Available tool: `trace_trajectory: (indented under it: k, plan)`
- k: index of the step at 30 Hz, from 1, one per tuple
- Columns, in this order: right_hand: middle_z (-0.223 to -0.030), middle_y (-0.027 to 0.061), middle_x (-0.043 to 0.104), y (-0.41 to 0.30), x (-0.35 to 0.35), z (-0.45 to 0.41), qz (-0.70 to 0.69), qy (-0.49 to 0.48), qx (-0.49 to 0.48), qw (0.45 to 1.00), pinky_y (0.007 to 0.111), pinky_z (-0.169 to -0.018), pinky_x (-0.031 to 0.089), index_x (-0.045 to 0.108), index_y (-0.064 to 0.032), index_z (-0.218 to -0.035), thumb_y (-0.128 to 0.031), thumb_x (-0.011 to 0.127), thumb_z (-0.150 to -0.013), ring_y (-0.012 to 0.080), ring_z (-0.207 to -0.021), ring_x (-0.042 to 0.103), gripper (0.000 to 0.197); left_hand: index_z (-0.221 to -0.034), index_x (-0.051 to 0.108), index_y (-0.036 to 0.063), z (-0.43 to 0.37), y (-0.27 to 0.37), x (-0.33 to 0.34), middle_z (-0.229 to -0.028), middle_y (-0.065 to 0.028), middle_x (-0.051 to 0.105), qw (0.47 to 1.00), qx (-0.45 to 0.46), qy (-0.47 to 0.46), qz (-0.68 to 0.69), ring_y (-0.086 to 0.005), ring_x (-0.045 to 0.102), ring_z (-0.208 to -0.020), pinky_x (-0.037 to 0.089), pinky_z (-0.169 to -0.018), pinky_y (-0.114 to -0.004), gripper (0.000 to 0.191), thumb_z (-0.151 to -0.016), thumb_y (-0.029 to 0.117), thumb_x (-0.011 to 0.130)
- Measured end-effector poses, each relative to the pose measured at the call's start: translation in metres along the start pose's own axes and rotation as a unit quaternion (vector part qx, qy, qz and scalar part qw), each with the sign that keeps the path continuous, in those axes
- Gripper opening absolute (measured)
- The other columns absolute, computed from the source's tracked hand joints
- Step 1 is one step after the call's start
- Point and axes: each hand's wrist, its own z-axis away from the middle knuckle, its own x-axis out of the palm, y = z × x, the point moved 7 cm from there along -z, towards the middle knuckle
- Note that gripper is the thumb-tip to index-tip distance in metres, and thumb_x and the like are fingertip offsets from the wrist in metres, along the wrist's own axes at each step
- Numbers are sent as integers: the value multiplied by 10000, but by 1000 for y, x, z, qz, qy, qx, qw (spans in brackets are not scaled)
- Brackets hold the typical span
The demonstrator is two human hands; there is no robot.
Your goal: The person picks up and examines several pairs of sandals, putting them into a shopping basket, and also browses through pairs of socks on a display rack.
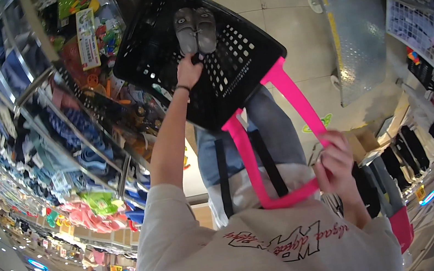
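Note:
A pair of grey shoes (196,30), set side by side, lies at the far part of a black perforated plastic shopping basket (231,87). My left hand (190,71) reaches into the basket. Its fingers grip a small black piece at the near end of the shoes; whether that piece is a hanger or a tag I cannot tell. A pink handle (292,91) extends from the basket's near side towards my body. My right hand (335,160) is closed around the handle's right corner. The basket is tilted in front of my legs.
Metal racks of folded or hanging clothes (70,127) and bagged plastic toys (103,35) crowd the left side. A metal platform trolley (356,32) stands on the tiled floor (290,33) at right. Beyond it are a white wire basket (413,20) and hanging dark garments (407,154).

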Motion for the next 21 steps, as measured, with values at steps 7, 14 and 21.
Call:
trace_trajectory:
  k: [7, 14, 21]
  plan:
    - [-597, 61, 481, 26, 4, 22, -8, 3, 85, 996, 556, -757, 504, 465, -42, -549, -184, 589, -629, 349, -782, 648, 204, -1400, 515, 65, -158, -33, 75, -1321, -222, 582, 957, -92, -165, -222, -401, 575, -1165, 505, -947, -495, 669, -801, 298, 701]
    - [-655, 54, 550, 58, 13, 58, 37, -18, 125, 991, 545, -771, 509, 497, -50, -581, -203, 587, -679, 317, -795, 653, 202, -1402, 551, 159, -205, -67, 143, -1648, -93, 180, 906, -24, -231, -355, -397, 259, -1449, 408, -1058, -559, 568, -897, 406, 631]
    - [-691, 86, 600, 66, 27, 97, 52, 6, 171, 984, 413, -651, 514, 503, -53, -594, -207, 646, -646, 353, -855, 664, 217, -1208, 673, 110, -225, -62, 129, -1217, -198, 665, 942, -14, -95, -322, -363, 653, -1093, 534, -896, -484, 459, -833, 374, 677]
